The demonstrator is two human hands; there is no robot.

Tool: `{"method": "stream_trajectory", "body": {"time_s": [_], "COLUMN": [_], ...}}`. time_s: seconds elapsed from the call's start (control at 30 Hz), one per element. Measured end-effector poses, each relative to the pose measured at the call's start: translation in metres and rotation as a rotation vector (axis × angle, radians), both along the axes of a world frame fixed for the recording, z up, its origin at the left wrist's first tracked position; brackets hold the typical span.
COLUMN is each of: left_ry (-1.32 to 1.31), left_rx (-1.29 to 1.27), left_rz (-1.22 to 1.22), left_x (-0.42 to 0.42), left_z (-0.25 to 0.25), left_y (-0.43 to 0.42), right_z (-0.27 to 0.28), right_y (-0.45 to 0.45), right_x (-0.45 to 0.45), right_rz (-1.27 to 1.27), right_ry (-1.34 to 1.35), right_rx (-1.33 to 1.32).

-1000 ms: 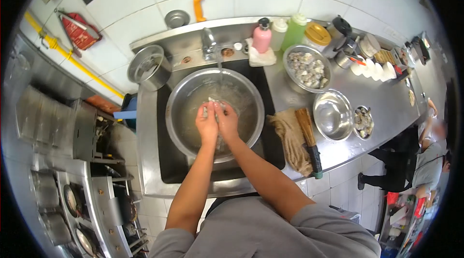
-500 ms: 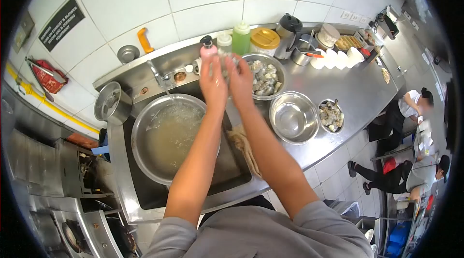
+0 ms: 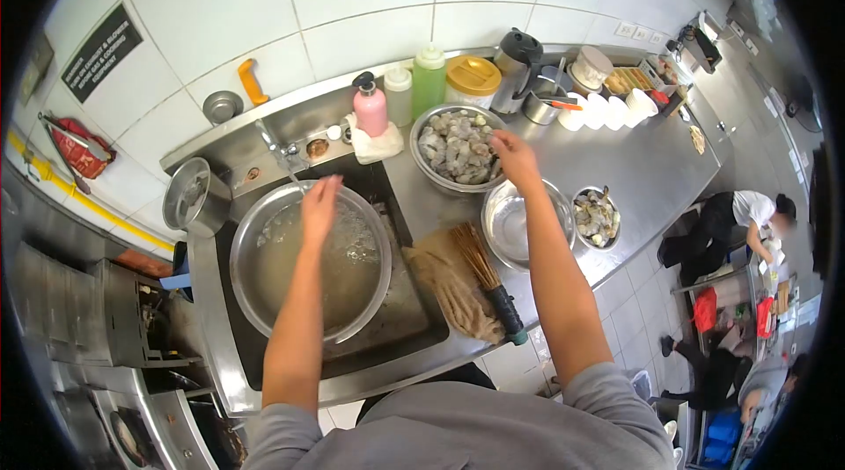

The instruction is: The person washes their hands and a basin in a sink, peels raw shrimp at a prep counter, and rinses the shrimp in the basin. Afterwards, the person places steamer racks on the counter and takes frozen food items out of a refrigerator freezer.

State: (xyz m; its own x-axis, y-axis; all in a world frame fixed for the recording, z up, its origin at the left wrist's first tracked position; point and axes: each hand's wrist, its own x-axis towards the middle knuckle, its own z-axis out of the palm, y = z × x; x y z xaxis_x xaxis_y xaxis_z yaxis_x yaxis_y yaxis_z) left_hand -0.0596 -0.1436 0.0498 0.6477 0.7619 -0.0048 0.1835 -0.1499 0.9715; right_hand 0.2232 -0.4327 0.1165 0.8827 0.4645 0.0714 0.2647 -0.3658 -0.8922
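My left hand is above the far part of a wide steel basin of cloudy water, just below the tap. It looks empty, with its fingers stretched out. My right hand is at the right rim of a steel bowl heaped with raw shrimp. Its fingers are bent closed on that rim; their tips are partly hidden. Below my right forearm sits an empty steel bowl. A smaller bowl of shrimp pieces stands to its right.
A stick brush and a brown cloth lie beside the sink. A pink pump bottle, green squeeze bottle, yellow-lidded tub and jug line the wall. Two people work at the far right.
My hands, close together near the pump bottle before, have parted. The left came down over the basin; the right moved right to the shrimp bowl. The brush and pump bottle are now uncovered.
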Motion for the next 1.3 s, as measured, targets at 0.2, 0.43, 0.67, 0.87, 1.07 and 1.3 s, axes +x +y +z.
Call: {"method": "stream_trajectory", "body": {"time_s": [0.2, 0.43, 0.67, 0.87, 1.07, 1.3], "left_ry": [0.323, 0.779, 0.889, 0.879, 0.831, 0.963], "left_rx": [0.678, 0.492, 0.444, 0.367, 0.349, -0.201], "left_rz": [0.078, -0.138, -0.417, -0.553, -0.858, -0.638], "left_x": [-0.133, -0.136, -0.143, -0.163, -0.184, -0.186], "left_z": [-0.086, -0.074, -0.099, -0.107, -0.17, -0.101], "left_y": [0.076, 0.07, 0.049, 0.022, 0.016, -0.014], "right_z": [-0.005, -0.127, -0.176, -0.218, -0.228, -0.167], "right_y": [0.096, 0.223, 0.233, 0.215, 0.192, 0.171], "right_x": [-0.103, -0.228, -0.268, -0.28, -0.308, -0.332], "right_rz": [0.228, 0.929, 1.037, 1.108, 1.455, 1.265], "right_ry": [-0.213, -0.368, -0.365, -0.192, -0.383, -0.083], "right_rx": [0.121, -0.225, -0.66, -0.938, -0.937, -0.857]}}
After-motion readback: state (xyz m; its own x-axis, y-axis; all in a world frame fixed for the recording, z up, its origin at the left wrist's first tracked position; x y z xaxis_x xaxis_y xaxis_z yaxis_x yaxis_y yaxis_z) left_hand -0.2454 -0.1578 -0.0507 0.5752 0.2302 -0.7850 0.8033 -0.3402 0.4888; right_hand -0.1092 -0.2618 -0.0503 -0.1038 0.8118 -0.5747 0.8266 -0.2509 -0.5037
